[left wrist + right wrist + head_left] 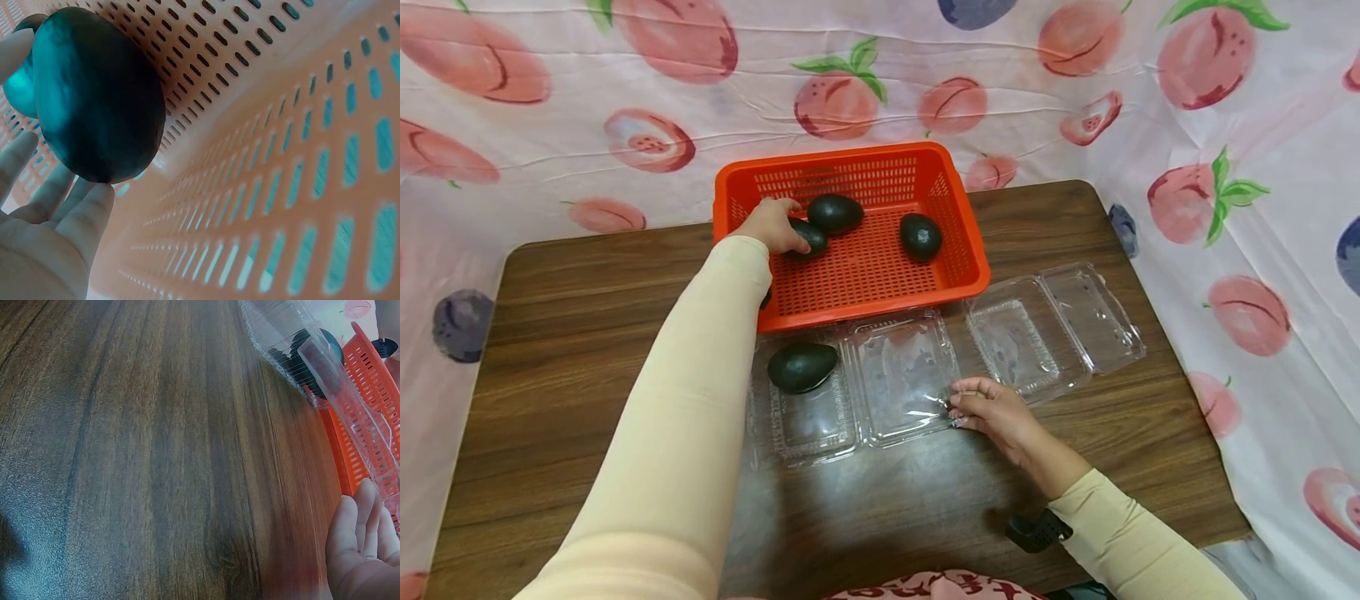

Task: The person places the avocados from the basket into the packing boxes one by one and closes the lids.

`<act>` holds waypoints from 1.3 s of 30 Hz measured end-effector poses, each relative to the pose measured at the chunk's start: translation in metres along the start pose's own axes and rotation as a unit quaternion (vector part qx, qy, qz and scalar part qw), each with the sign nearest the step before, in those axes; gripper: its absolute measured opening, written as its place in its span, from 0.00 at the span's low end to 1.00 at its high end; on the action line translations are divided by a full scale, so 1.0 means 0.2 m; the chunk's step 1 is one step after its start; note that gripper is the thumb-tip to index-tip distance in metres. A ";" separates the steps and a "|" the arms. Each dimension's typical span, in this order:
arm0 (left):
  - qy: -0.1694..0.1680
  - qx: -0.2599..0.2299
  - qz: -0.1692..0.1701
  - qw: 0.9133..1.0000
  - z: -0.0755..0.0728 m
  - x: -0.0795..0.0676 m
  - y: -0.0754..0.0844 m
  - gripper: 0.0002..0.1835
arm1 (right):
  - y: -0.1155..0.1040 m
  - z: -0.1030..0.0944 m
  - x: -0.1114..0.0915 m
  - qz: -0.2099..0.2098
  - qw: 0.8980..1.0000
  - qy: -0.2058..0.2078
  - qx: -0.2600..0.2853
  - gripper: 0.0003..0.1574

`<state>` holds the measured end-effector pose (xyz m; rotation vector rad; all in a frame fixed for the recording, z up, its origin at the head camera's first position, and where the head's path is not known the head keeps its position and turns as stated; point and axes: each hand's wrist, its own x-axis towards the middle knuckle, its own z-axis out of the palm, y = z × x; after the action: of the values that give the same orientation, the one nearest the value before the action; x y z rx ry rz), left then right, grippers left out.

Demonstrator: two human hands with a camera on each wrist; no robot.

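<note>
My left hand (772,227) reaches into the orange plastic basket (880,310) and grips a dark avocado (809,240), thumb on the near side and fingers on the far side. In the left wrist view, that avocado (100,94) looks large above the fingertips, with another dark one partly behind it. A second avocado (837,214) lies beside it, and a third (921,237) is at the basket's right. In front, one avocado (802,367) rests in the left half of an open clear clamshell box (904,379). My right hand (1000,417) holds the box's right edge.
Another open clear clamshell (1017,340) lies right of the first, on the wooden table (595,333). Fruit-printed cloth (880,83) hangs behind and at the sides. A black device (1037,531) is strapped at the right wrist.
</note>
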<state>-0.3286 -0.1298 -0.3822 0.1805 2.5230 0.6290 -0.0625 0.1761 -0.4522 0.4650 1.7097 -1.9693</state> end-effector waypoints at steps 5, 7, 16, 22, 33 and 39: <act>0.003 0.001 -0.004 1.000 0.01 0.02 -0.01 0.41 | 0.00 0.00 0.00 0.002 1.000 -0.001 0.006 0.14; 0.004 0.003 -0.004 1.000 0.02 0.03 -0.01 0.41 | 0.00 0.00 0.00 0.002 1.000 -0.001 0.007 0.14; 0.018 0.023 -0.004 1.000 0.04 0.05 -0.04 0.40 | 0.00 0.00 0.00 0.004 1.000 0.001 0.001 0.16; 0.022 0.016 -0.010 1.000 0.05 0.05 -0.06 0.39 | 0.00 0.00 0.00 0.004 1.000 0.001 -0.001 0.17; 0.031 0.002 -0.016 0.999 0.07 0.08 -0.09 0.40 | 0.00 0.00 0.00 0.000 1.000 -0.002 -0.003 0.18; 0.035 -0.005 -0.022 0.999 0.09 0.07 -0.10 0.42 | 0.00 0.00 0.00 -0.001 1.000 -0.004 0.003 0.18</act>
<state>-0.3315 -0.1356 -0.4117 0.1012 2.5840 0.6403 -0.0635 0.1762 -0.4519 0.4580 1.6990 -1.9758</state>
